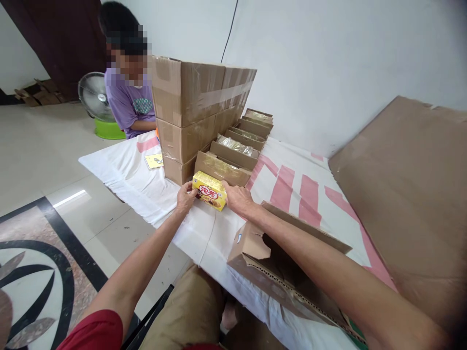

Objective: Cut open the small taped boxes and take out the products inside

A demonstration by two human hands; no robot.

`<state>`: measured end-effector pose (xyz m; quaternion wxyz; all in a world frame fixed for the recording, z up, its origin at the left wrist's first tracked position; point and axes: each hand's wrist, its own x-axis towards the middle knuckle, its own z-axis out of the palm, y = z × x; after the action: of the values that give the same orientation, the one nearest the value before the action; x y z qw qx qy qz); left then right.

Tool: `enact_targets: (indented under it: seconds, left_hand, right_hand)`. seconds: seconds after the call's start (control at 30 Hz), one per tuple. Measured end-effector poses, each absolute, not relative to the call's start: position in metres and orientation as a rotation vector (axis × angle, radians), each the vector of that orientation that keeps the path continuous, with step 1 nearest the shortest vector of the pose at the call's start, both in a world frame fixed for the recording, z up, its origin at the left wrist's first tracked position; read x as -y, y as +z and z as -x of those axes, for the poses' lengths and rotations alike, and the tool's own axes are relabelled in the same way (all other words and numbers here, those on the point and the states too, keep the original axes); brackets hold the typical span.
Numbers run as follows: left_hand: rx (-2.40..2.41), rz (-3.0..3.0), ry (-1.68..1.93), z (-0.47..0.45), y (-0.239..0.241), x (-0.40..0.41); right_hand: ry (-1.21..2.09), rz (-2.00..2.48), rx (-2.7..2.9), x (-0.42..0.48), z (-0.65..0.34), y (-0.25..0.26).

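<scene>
A yellow snack box (209, 190) sits on the white-and-pink table cover (292, 184), clasped between both hands: the left hand (186, 197) grips its left end, the right hand (237, 198) its right end. Just behind it stands a row of open cardboard cartons (233, 155); a torn carton (277, 272) lies nearer, under the right forearm.

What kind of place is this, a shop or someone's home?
Probably a room used as a small packing workshop. Taped cartons are stacked on a cloth-covered table, open boxes stand in a row, and both hands hold a yellow snack box.
</scene>
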<state>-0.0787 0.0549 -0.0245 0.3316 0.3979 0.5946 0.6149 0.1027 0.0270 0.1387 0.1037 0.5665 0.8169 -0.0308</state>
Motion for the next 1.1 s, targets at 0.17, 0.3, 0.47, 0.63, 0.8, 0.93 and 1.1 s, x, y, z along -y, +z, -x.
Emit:
enact_targets:
  seconds: [0.17,0.3,0.47,0.63,0.8,0.93,1.1]
  left_hand:
    - [-1.649,-1.012,1.566,0.078,-0.016,-0.043]
    - [-1.681,-1.029,1.552,0.075,-0.003,-0.005]
    - [-1.601,-1.252,1.506,0.068,0.015,0.069]
    - [-1.409,-1.423,1.372,0.043,0.015,0.137]
    - [-1.130,-1.646,1.278,0.013,0.027,0.161]
    - [-0.983,-1.658,1.292,-0.003,0.046,0.155]
    - [-0.964,-1.553,1.289,-0.020,0.057,0.151]
  right_hand:
    - [-0.153,-1.691,-2.521,-0.012,-0.119,0.170]
    - [-0.286,-1.836,-2.788,0.028,-0.167,0.208]
    - [-0.444,-2.374,-3.048,0.096,-0.267,0.219]
    - [-0.682,-2.961,-2.620,0.163,-0.356,0.166]
    - [-0.959,-2.951,-2.476,0.219,-0.387,0.112]
    - [-1.094,-2.662,-2.626,0.239,-0.384,0.095]
    - [-1.224,-2.424,-2.740,0.234,-0.372,0.075]
